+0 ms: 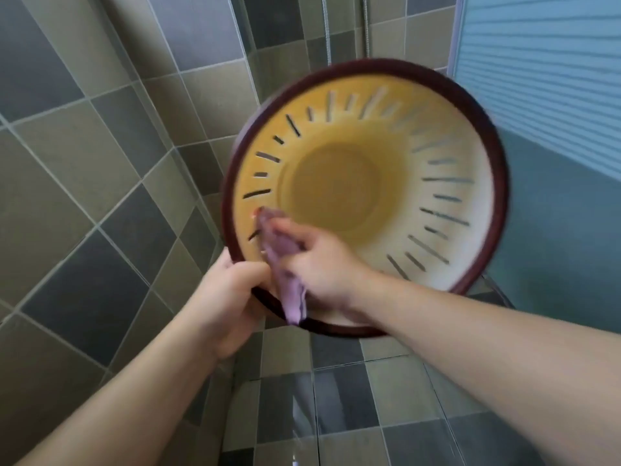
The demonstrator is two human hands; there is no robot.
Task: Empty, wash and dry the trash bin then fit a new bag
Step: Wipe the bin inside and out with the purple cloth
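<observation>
While the left hand (pixel 232 297) grips one bin's rim (pixel 366 183), the right hand (pixel 322 267) pinches one cloth (pixel 285 257) inside.

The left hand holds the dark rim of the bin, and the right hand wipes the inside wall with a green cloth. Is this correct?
Not quite: the cloth is purple, not green, as the head view shows. The rest stands: the left hand holds the bin by its dark rim, and the right hand wipes the inside wall.

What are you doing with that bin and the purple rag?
A person is wiping the inside of the trash bin. The left hand grips its dark rim, holding it tipped toward the camera. The right hand holds a purple cloth against the inner wall. No bag is in it yet.
</observation>
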